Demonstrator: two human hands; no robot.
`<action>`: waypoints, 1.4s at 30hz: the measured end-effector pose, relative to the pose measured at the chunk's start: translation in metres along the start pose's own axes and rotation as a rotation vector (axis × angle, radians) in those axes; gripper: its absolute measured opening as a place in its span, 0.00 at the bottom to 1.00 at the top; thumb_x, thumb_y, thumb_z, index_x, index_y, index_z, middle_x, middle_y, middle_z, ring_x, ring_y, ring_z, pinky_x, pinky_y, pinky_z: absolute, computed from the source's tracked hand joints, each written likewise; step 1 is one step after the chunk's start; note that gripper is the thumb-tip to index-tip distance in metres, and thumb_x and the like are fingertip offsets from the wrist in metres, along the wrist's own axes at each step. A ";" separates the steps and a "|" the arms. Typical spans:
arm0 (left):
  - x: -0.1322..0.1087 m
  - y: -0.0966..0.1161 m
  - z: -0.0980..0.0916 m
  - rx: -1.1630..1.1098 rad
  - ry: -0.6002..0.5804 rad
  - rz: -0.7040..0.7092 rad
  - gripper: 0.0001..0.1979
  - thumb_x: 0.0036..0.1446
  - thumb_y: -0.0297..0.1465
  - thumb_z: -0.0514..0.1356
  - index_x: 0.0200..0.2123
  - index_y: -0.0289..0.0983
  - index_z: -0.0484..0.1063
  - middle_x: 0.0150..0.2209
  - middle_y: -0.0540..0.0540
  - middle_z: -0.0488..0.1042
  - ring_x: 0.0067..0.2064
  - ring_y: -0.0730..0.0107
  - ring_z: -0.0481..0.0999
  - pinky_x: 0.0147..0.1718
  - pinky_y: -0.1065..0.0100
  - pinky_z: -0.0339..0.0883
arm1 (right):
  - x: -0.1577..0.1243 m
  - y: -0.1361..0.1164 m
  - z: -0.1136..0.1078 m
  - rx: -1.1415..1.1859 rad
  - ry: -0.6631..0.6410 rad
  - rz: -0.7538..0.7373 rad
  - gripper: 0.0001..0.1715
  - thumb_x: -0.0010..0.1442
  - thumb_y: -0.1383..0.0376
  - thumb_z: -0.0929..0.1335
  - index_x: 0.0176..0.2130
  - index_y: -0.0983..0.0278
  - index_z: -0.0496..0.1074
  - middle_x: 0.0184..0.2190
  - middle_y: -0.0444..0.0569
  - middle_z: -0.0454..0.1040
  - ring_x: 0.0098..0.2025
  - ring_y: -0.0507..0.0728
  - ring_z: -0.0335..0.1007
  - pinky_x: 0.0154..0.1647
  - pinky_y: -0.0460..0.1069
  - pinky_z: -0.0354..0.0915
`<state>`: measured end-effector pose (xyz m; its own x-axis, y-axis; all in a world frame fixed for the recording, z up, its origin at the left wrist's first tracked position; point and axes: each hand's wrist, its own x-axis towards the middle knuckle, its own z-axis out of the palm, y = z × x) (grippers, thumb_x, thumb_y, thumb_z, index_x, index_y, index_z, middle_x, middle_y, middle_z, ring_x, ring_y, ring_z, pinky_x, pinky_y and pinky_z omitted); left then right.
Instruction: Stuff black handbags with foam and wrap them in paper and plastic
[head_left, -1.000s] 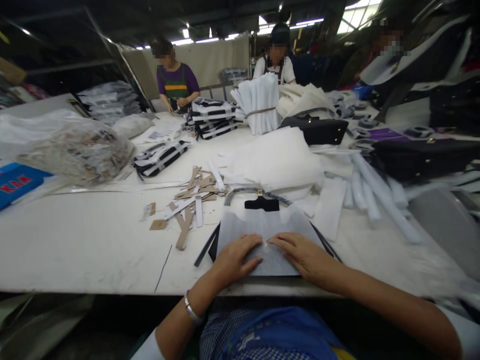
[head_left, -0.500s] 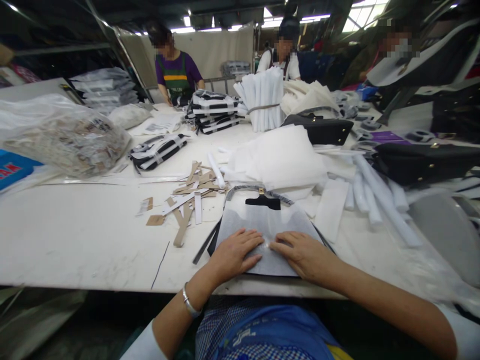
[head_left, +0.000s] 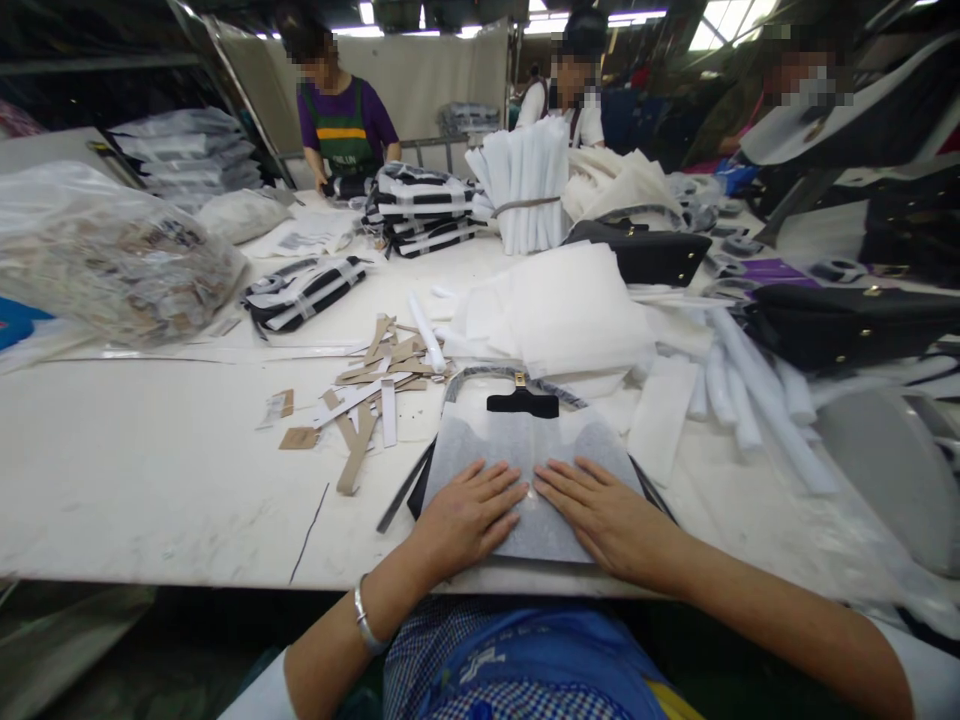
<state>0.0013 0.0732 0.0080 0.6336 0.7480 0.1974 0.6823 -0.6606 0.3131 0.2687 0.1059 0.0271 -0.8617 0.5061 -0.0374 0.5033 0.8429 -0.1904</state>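
Both forearms slant inward from the lower corners, wrists low, a silver bracelet on the left one. The left hand and right hand lie palm down on a white sheet, their fingers extended and slightly spread, tips nearly meeting. The sheet covers a black bag at the near edge of the surface, handle pointing away. White marking on the wearer's blue apron and lettering on a co-worker's green apron are too blurred to read.
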 end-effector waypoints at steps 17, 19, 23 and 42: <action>-0.002 -0.002 0.003 -0.028 -0.016 -0.002 0.21 0.68 0.34 0.52 0.62 0.38 0.64 0.64 0.43 0.66 0.66 0.60 0.64 0.64 0.50 0.61 | 0.003 0.007 0.001 0.251 0.016 -0.100 0.40 0.58 0.77 0.58 0.68 0.68 0.55 0.64 0.57 0.64 0.68 0.56 0.56 0.72 0.62 0.45; -0.002 -0.003 0.004 -0.017 -0.021 -0.003 0.21 0.68 0.34 0.52 0.62 0.38 0.64 0.64 0.43 0.66 0.66 0.60 0.64 0.64 0.50 0.61 | 0.005 0.005 -0.001 0.241 0.002 -0.058 0.39 0.57 0.77 0.58 0.67 0.70 0.57 0.62 0.58 0.66 0.66 0.57 0.58 0.71 0.61 0.47; -0.002 -0.002 0.004 -0.007 -0.032 0.001 0.21 0.68 0.34 0.51 0.62 0.38 0.64 0.64 0.44 0.66 0.66 0.60 0.64 0.64 0.50 0.60 | 0.010 0.002 -0.006 0.226 -0.040 -0.050 0.38 0.56 0.77 0.58 0.65 0.69 0.59 0.61 0.58 0.67 0.65 0.58 0.59 0.70 0.62 0.49; -0.002 -0.001 0.006 -0.052 0.018 -0.019 0.20 0.67 0.35 0.52 0.61 0.41 0.66 0.63 0.45 0.68 0.65 0.62 0.66 0.64 0.51 0.60 | 0.011 0.000 -0.011 0.231 -0.056 -0.077 0.34 0.58 0.77 0.59 0.63 0.65 0.63 0.58 0.58 0.68 0.61 0.60 0.63 0.68 0.64 0.51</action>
<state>0.0008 0.0719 0.0019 0.6136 0.7620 0.2071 0.6744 -0.6421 0.3644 0.2602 0.1135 0.0370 -0.9024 0.4256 -0.0672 0.4133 0.8110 -0.4141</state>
